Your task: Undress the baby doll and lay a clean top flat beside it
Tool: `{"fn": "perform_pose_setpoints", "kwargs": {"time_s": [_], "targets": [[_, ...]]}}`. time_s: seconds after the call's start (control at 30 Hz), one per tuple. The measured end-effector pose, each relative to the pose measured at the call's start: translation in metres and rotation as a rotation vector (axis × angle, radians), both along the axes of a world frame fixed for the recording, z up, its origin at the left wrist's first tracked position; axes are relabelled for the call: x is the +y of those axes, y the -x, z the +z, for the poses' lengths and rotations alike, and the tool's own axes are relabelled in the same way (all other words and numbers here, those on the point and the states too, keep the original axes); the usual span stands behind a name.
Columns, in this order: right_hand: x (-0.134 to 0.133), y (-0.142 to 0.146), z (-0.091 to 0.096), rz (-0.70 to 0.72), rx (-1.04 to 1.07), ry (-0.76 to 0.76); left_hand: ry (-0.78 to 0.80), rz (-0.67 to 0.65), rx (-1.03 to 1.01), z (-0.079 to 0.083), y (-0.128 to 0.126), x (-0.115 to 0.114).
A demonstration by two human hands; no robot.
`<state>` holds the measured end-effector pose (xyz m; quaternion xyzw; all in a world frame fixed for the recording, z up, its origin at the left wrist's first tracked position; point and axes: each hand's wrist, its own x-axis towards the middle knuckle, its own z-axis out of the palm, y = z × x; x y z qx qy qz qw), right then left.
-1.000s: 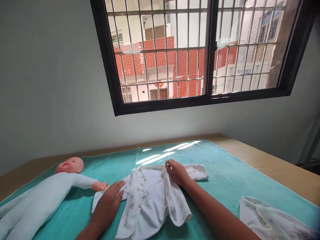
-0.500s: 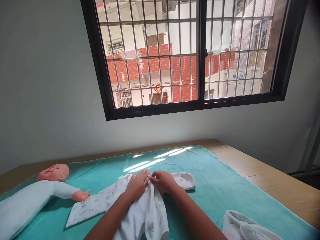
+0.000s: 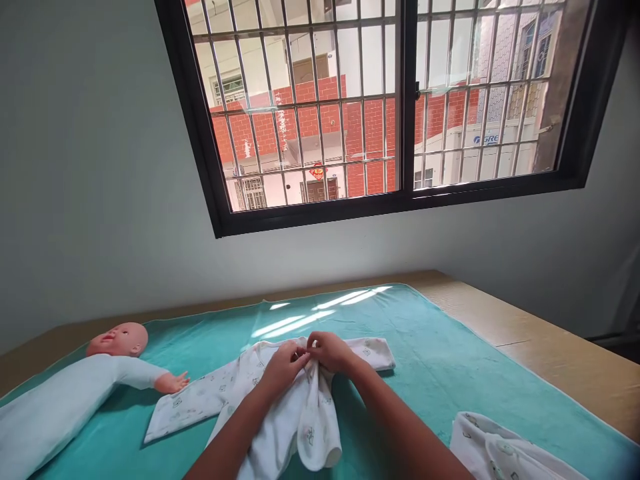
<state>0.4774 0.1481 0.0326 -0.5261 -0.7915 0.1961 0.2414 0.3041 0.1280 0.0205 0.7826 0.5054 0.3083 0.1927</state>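
Observation:
A white baby top with small printed figures (image 3: 195, 400) lies spread on the teal cloth, its sleeves reaching out to both sides. My left hand (image 3: 283, 368) is at the upper front of the garment, fingers pinched together on its edge. Right beside it, my right hand (image 3: 330, 351) grips the fabric near the neckline, thumb and fingertips closed. The fingertips of both hands nearly meet. A front flap (image 3: 320, 433) hangs in folds below the right hand. Any small fastener between the fingers is too hidden to make out.
A baby doll (image 3: 117, 340) in a white suit lies at the left, its hand close to the left sleeve. Another folded printed white garment (image 3: 505, 447) is at the lower right. The teal cloth (image 3: 425, 347) covers a wooden table (image 3: 565, 367) below a barred window.
My left hand has gone from lying flatter on the fabric to a pinch. My right hand has risen slightly, lifting the front edge. The view has shifted a little.

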Motion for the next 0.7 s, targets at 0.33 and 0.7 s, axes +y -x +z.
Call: {"fn": "perform_pose_setpoints", "kwargs": {"time_s": [0.33, 0.7], "targets": [[-0.001, 0.004, -0.012, 0.026, 0.073, -0.21, 0.161, 0.015, -0.249, -0.003, 0.003, 0.006], [-0.003, 0.005, -0.02, -0.057, -0.096, -0.25, 0.01, 0.329, 0.07, 0.0, 0.006, -0.01]]}}
